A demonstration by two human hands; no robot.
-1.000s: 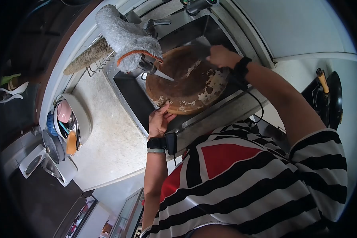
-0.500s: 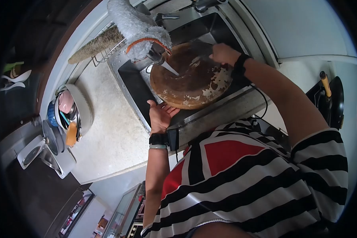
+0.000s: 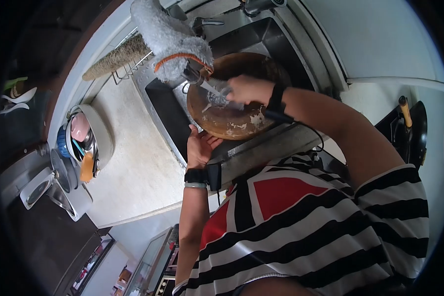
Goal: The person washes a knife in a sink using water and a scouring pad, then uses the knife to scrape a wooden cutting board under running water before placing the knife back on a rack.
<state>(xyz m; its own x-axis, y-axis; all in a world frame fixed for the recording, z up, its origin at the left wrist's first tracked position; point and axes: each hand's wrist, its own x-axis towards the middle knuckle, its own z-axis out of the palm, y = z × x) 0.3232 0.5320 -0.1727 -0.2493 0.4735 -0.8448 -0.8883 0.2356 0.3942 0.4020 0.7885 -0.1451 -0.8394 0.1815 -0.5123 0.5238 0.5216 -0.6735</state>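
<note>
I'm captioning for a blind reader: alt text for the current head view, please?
A person's right hand, its grip too blurred to make out, is over a round wooden chopping board in a metal sink; the open left hand is at the board's near rim. Water runs from a faucet wrapped in fluffy cloth.

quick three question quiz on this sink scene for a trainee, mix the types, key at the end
1. Which hand has its fingers at the near rim of the round board?
2. True or false: the board lies on the countertop.
3. What wraps the faucet: (a) fluffy cloth, (b) foil or (c) a plastic bag?

Key: 1. Left hand. 2. False; it is in the sink. 3. a.
</note>
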